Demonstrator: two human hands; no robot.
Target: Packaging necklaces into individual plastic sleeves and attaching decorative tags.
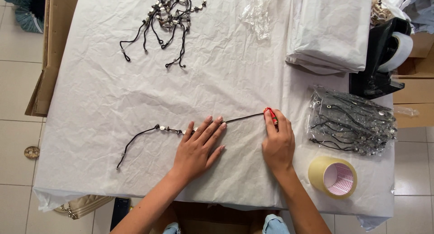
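On the white paper, I see the beaded cord [181,129] lying left to right. My left hand [199,146] presses it flat with fingers together; my right hand [278,141] pinches a red lighter [271,115] at its right end.

From my feed, the cord [190,130] lies across the counter [99,94] under my hands; tape roll [333,176] sits right, bagged cords [350,122] behind it (bundle [169,14] far back).

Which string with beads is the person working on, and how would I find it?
Look at the white paper-covered table, near its front edge. A single black beaded cord lies stretched flat there, pressed by the left hand, its end at a small red tool in the right hand. Unlike the tangled cord pile or bagged cords, it lies alone.
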